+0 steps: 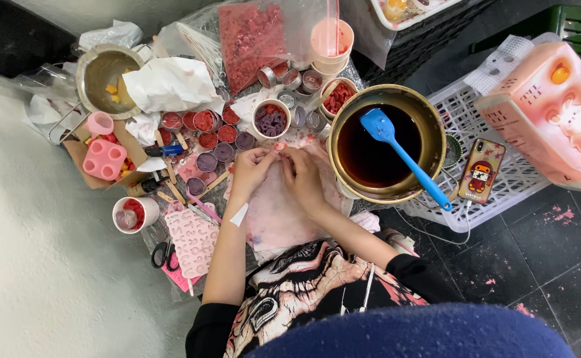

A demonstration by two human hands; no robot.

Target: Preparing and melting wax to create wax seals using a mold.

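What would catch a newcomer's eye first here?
The big brass pot of dark liquid with a blue spatula in it, right of centre. Beside it, the left hand and right hand meet over a stained cloth, small tins crowding the left.

At centre, the left hand [250, 169] and right hand [301, 176] rest on a soft, matt cloth [277, 215] stained pink. Right of them, a glossy brass-coloured metal pot [429, 119] holds dark, shiny liquid and a smooth blue silicone-looking spatula [396, 149]. Further right, a white plastic crate [502, 189] carries a phone [481, 170] in a glossy printed case. In the upper left, a dull metal bowl [86, 69] sits beside crumpled white paper [168, 83]. Small shiny metal tins [214, 136] hold matt red and purple wax. At lower left lie a matt pink rubbery mould [194, 242] and a white ceramic-looking cup [146, 215]. The floor [535, 265] is dark, slightly glossy tile.
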